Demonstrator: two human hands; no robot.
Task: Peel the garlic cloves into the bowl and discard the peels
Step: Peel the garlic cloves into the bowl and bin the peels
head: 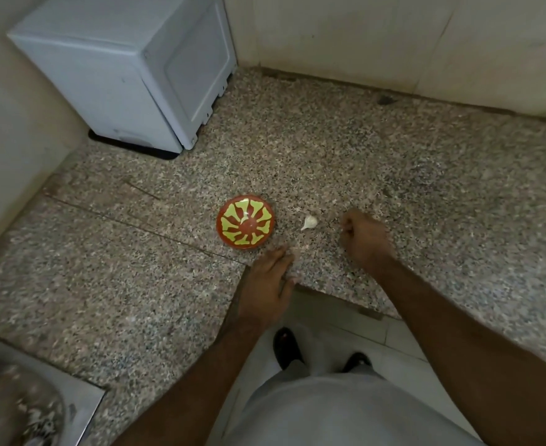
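A small red bowl (246, 222) with a yellow-green flower pattern sits on the speckled granite counter (329, 156). Just right of it lies a white garlic piece (309, 223) in its skin. My left hand (267, 284) rests with fingers straight on the counter's front edge, just below the bowl, holding nothing. To the right of the garlic, my right hand (363, 238) is on the counter with its fingers curled under. Whether it holds anything is hidden.
A white microwave (126, 69) stands at the back left against the tiled wall. A steel sink (23, 410) shows at the bottom left corner. The counter has a notch at its front edge, with my legs and dark shoes (286, 347) on the floor below.
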